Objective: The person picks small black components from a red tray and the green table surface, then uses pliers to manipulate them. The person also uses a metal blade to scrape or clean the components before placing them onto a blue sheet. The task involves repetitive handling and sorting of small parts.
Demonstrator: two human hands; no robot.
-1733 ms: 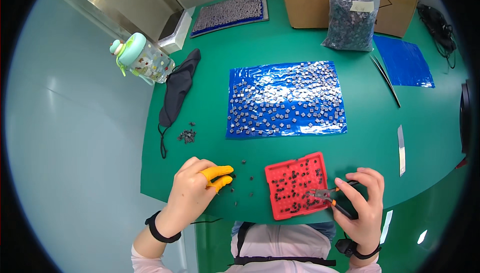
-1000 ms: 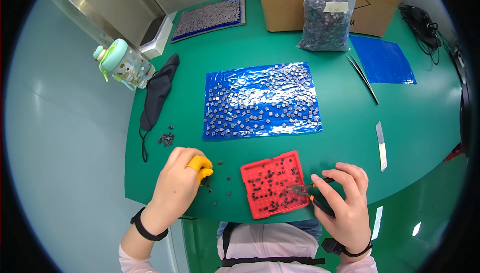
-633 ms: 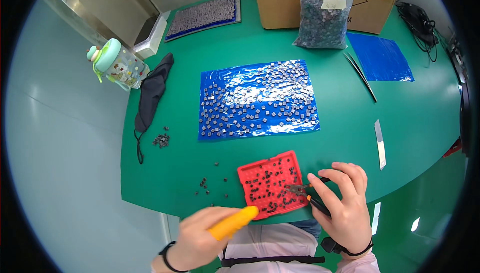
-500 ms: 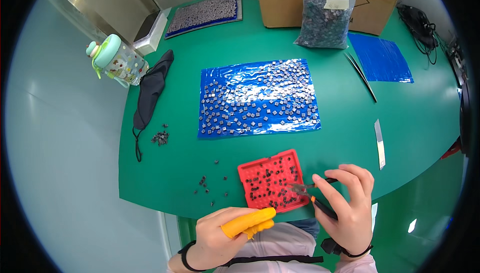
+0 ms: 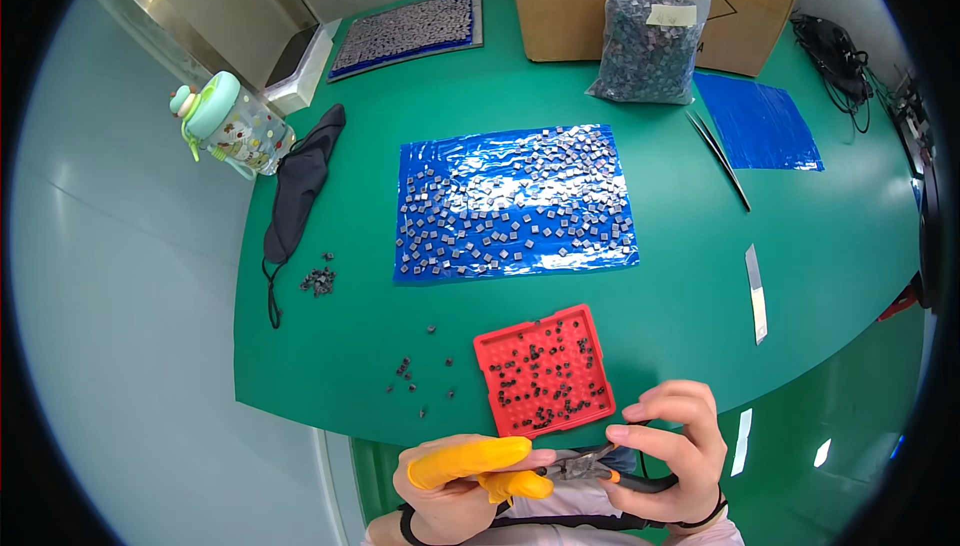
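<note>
My right hand [image 5: 680,451] grips a pair of small pliers [image 5: 585,466] with black and orange handles. Their jaws point left and meet the fingertips of my left hand [image 5: 450,486]. Yellow finger covers [image 5: 465,461] sheathe two of its fingers, which are pinched together; a tiny dark bit at their tips is too small to name. Just beyond both hands, on the table's near edge, lies a shallow red tray [image 5: 482,351] with many small black pieces [image 5: 545,381] scattered over its studded floor.
A blue sheet [image 5: 420,161] dotted with small grey squares lies mid-table. Loose dark pieces [image 5: 318,282] sit at left, near a black strapped cloth item [image 5: 300,186] and a bottle [image 5: 235,126]. Tweezers [image 5: 720,161], a filled clear bag [image 5: 645,51] and a cardboard box [image 5: 555,6] stand farther off.
My right hand has brought the pliers from over the red tray down toward me. Their jaws now touch my left fingertips, and my left hand has lowered slightly.
</note>
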